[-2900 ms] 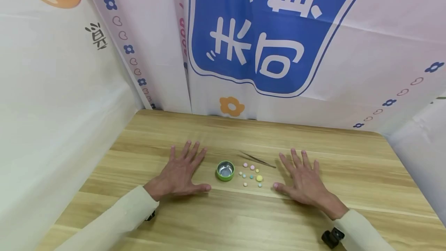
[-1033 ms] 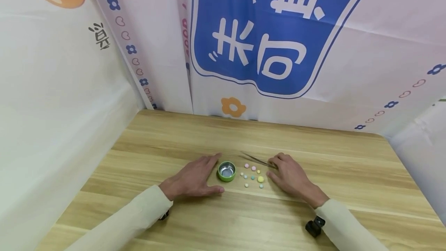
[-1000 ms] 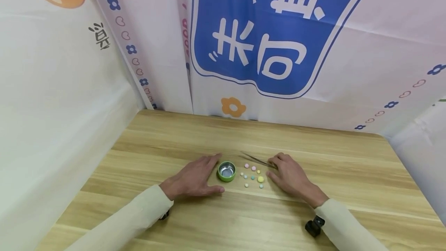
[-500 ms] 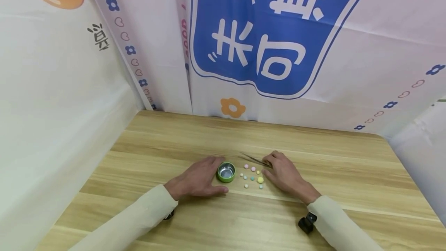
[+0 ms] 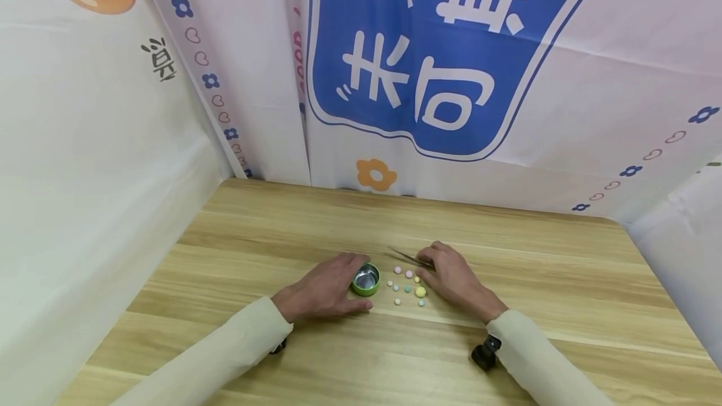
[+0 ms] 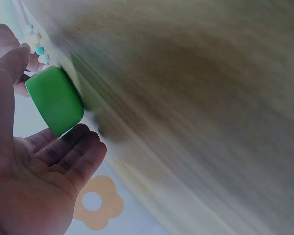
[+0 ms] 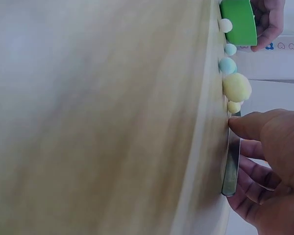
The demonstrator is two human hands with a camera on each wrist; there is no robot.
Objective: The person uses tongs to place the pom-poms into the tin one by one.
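Observation:
A small green bowl (image 5: 366,292) with a shiny metal inside stands on the wooden table. My left hand (image 5: 323,289) curves about its left side, forefinger at the far rim and thumb apart in front; the left wrist view shows the fingers close against the green bowl (image 6: 55,100). Thin metal tweezers (image 5: 402,254) lie behind several small pastel balls, the largest a yellow ball (image 5: 420,292). My right hand (image 5: 451,277) holds the tweezers' right end low at the table. In the right wrist view the thumb and fingers lie on opposite sides of the tweezers (image 7: 231,169).
The wooden table (image 5: 361,356) meets a white printed cloth wall (image 5: 271,111) at the back, with further cloth at both sides. A black wrist camera (image 5: 485,353) hangs under the right sleeve.
Both hands have come inward from lying spread flat. The left has closed in on the bowl; the right has taken the tweezers' end and slid left along them. Bowl and balls stay put.

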